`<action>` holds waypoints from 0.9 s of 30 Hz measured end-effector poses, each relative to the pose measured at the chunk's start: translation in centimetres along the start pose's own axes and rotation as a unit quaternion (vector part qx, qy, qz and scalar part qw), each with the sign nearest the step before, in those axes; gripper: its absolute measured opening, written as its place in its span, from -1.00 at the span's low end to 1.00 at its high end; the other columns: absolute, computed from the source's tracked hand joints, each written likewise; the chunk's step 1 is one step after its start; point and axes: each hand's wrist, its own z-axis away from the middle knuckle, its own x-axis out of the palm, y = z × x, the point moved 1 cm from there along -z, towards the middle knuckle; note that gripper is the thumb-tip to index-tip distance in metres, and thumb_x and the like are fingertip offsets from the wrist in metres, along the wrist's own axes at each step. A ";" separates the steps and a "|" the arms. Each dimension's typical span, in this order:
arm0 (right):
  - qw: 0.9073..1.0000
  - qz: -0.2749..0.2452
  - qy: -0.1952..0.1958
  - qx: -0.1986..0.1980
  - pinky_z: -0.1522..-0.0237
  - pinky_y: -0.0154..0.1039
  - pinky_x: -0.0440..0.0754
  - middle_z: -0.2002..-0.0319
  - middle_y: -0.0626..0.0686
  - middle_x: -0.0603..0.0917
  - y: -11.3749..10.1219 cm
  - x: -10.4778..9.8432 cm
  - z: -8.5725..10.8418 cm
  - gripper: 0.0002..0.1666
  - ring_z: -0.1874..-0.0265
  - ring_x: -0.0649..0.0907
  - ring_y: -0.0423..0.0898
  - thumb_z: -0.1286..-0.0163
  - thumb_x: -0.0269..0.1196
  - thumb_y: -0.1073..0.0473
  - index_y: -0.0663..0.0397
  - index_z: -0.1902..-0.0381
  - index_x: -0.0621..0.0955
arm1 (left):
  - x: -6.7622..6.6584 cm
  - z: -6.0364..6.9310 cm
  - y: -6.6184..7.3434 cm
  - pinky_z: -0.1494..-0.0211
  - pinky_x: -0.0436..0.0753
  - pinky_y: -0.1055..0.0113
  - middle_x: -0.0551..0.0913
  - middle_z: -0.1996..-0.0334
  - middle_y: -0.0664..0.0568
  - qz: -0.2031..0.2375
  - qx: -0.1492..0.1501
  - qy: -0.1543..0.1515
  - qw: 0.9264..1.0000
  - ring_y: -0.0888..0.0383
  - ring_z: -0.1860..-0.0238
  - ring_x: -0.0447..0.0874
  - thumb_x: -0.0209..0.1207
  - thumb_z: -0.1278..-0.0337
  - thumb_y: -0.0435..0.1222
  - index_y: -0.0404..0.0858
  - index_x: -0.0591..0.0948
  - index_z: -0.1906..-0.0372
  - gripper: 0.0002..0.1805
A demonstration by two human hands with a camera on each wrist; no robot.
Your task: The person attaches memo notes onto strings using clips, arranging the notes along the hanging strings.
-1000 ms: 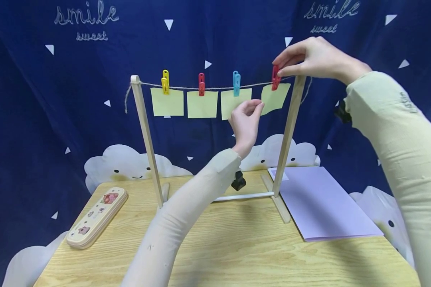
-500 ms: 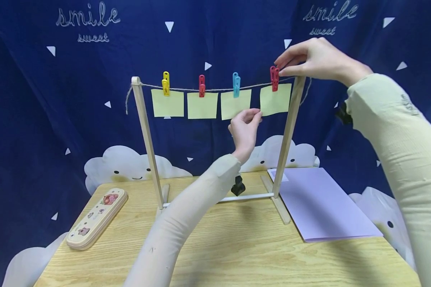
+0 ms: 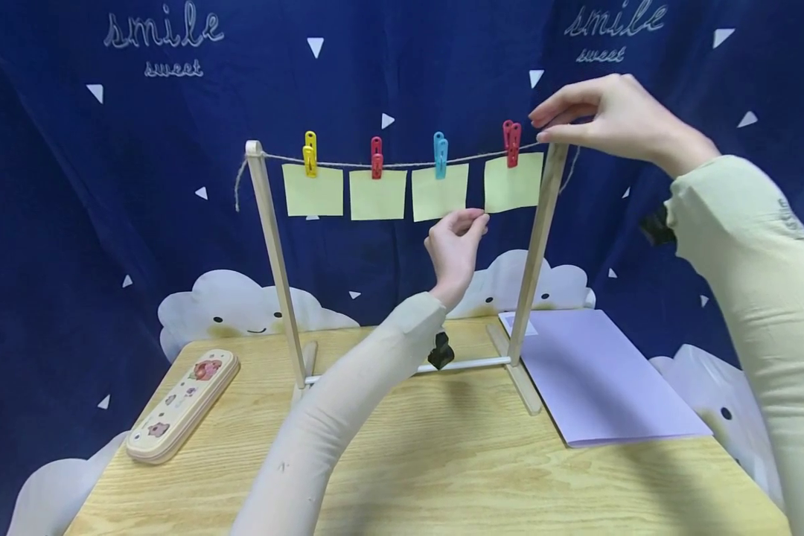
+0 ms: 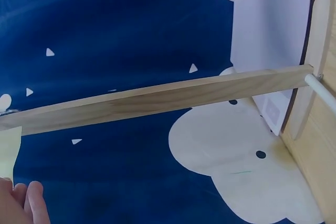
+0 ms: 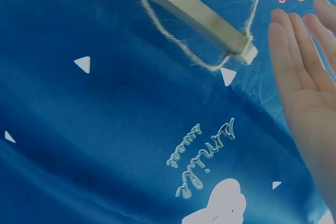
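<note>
Several pale yellow paper notes hang from a twine line [image 3: 476, 157] in the head view. A red clothespin [image 3: 512, 144] clips the rightmost note [image 3: 514, 183] to the line. My left hand [image 3: 452, 249] is at that note's lower left corner, thumb and fingertips pinched together there. In the left wrist view the note's edge [image 4: 8, 153] runs down to the fingers. My right hand [image 3: 619, 119] is just right of the red clothespin, apart from it, holding nothing. Its fingers [image 5: 296, 51] look straight in the right wrist view.
The twine is tied between two wooden posts [image 3: 539, 246]. Yellow [image 3: 310, 155], red [image 3: 377, 158] and blue [image 3: 441, 155] clothespins hold the other notes. A pencil case [image 3: 182, 406] lies left on the wooden table [image 3: 435, 461], a purple folder [image 3: 603, 380] right.
My right hand has let go of the red clothespin and moved right. My left hand has lowered slightly, and the rightmost note, tilted before, hangs straighter.
</note>
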 end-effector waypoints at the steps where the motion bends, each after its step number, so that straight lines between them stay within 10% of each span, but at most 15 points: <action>1: 1.000 -0.012 0.001 0.004 -0.25 -0.46 0.52 0.11 -0.41 0.63 0.2 0.1 0.3 -0.54 0.17 0.58 -0.53 -0.38 0.29 -0.07 -0.03 -0.16 0.64 | -0.1 0.1 -0.1 0.21 0.67 0.55 0.83 0.25 -0.08 -0.002 0.000 -0.002 1.000 0.11 0.26 0.82 0.32 -0.21 -0.31 -0.29 0.74 0.20 -0.86; 9: 0.997 -0.067 0.004 0.039 -0.40 -0.26 0.44 0.05 -0.39 0.67 2.9 1.5 2.8 -0.55 0.10 0.56 -0.56 -0.36 0.32 -0.07 -0.04 -0.13 0.65 | -1.4 0.9 -1.7 0.25 0.67 0.53 0.83 0.23 -0.07 -0.020 0.003 -0.020 1.000 0.15 0.26 0.82 0.32 -0.21 -0.26 -0.29 0.74 0.17 -0.82; 16: 0.994 -0.097 -0.010 0.045 0.11 -0.73 0.45 0.23 -0.48 0.69 4.8 3.8 5.4 -0.55 0.24 0.66 -0.54 -0.35 0.33 -0.03 0.02 -0.13 0.64 | -3.5 2.1 -3.8 0.29 0.62 0.58 0.83 0.27 -0.09 -0.031 -0.018 -0.020 0.999 0.09 0.27 0.83 0.34 -0.18 -0.28 -0.29 0.75 0.19 -0.83; 27: 0.990 -0.134 -0.025 0.037 0.25 -0.64 0.57 0.26 -0.34 0.77 7.4 9.9 9.2 -0.66 0.28 0.72 -0.45 -0.33 0.36 0.10 0.03 -0.04 0.69 | -8.4 3.8 -6.5 0.26 0.71 0.49 0.82 0.31 -0.16 -0.043 -0.037 -0.011 0.998 0.02 0.31 0.84 0.38 -0.11 -0.32 -0.31 0.76 0.24 -0.85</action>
